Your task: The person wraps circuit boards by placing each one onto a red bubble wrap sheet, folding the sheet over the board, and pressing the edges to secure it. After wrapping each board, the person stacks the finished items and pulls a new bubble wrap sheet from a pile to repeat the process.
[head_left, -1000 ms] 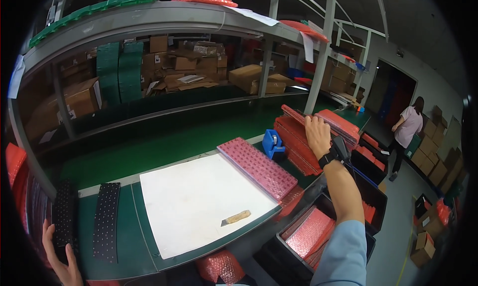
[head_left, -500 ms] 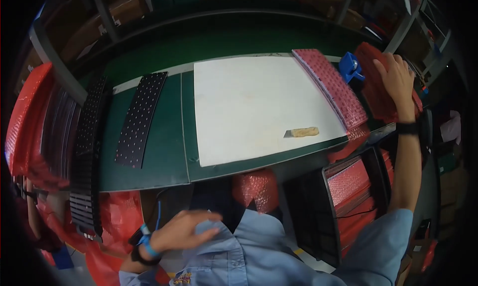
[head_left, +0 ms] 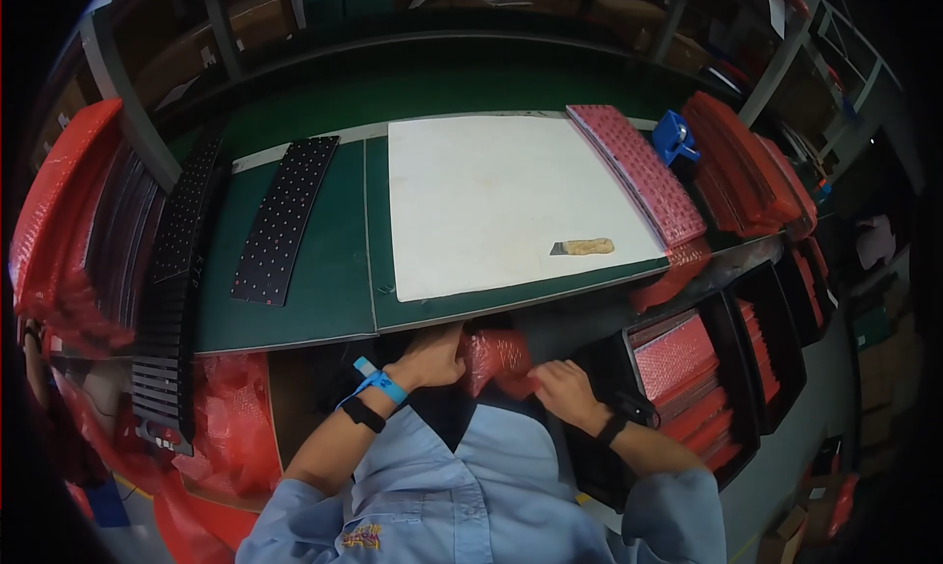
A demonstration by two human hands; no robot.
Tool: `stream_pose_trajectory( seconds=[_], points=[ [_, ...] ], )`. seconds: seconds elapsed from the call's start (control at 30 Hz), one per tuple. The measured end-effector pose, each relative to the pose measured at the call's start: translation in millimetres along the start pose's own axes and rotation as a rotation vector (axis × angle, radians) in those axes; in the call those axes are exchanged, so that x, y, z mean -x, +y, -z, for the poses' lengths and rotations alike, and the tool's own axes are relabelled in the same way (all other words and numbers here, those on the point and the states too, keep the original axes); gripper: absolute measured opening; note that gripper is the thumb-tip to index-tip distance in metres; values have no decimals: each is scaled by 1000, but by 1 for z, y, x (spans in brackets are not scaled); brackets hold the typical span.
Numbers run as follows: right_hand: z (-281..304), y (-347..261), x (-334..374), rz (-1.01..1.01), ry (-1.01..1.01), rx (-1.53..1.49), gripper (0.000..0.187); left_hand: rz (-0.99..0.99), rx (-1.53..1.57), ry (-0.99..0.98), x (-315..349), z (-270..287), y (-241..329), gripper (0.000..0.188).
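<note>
A long green table spans the scene just ahead of the person's 2 hands, and a broad white board lies on it, straight ahead of them. Far to the left of the left hand rises a tall stack of red-wrapped packs; to the right of the right hand, below the table's edge, a black crate holds more red bubble packs. Ahead and to the right of the hands, a pink patterned pack in bubble film lies along the board's right edge; ahead and to the left, a black panel with white dots lies flat on the table. Low in front of the person's body, between the hands, is a piece of red bubble wrap. The right hand pinches its right edge, fingers closed; the left hand is curled at its left edge, but its fingertips are hidden, so whether it grips cannot be told. The step in hand appears to be handling this wrap at the lap; the next move would seem to call for a sure hold on each side, clear of the table's edge. Smaller still, beyond the right hand, are a blue tape dispenser and, nearer on the board, a short knife with a pale handle, neither of them touched.
</note>
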State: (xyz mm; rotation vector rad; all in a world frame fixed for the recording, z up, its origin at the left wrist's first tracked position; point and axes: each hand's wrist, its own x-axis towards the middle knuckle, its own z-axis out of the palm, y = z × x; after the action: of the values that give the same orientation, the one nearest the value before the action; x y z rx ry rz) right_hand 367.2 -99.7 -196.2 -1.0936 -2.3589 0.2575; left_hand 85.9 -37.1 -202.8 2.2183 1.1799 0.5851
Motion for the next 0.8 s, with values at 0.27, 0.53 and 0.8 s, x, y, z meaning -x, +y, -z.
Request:
stream_pose_trajectory(
  seconds=[0.27, 0.53, 0.8],
  points=[
    [181, -72, -98, -607, 254, -1404, 42, -156, 368, -215, 16, 30, 10, 20],
    [324, -160, -109, -87, 172, 226, 33, -22, 1018, -183, 32, 65, 69, 16],
    [329, -193, -136, -24, 219, -855, 44, -459, 633, 661, 49, 44, 137, 58]
  ],
)
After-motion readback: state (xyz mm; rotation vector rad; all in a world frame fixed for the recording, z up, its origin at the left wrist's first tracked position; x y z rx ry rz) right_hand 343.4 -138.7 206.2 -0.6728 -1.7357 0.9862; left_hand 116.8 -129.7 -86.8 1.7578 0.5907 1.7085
